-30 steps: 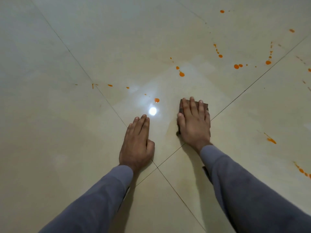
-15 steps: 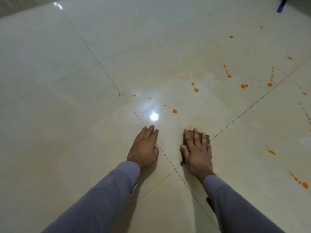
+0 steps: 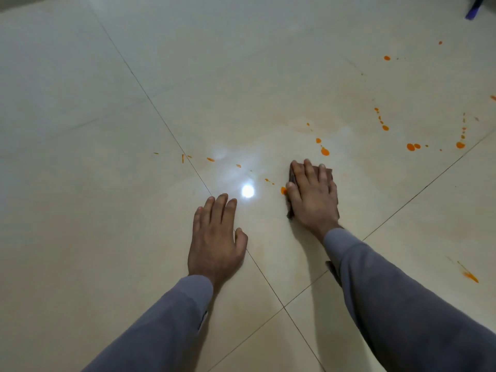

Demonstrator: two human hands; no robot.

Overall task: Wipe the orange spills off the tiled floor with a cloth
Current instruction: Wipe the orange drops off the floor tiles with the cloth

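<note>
Cloth: dark brownish, folded to a small pad, flat on the tiled floor just right of the grout cross-joint. Only its far edge and left edge show; the rest is under our right hand. Its long axis seems to run away from us, along the line of the fingers, far end pointing toward the upper spatter, though the covered part leaves this uncertain.

Right hand: fingers straight and spread, palm pressing the cloth down, a flat press and not a curled grip. Nothing is pinched.

One orange drop sits touching the cloth's left edge, beside the thumb. We judge this the spot in hand.

Left hand: flat on bare tile near the grout line, fingers straight, holding nothing, apparently bracing us.

Progress: early to middle, by our judgement. A pale damp-looking sheen around the hands suggests some floor is wiped. Left to do:
- small specks trailing left past the joint
- a pair of drops just beyond the cloth
- larger blots farther right
- a streak near our right sleeve

A bright lamp reflection lies between the hands. A blue object sits at the top right corner, too cut off to identify.
</note>
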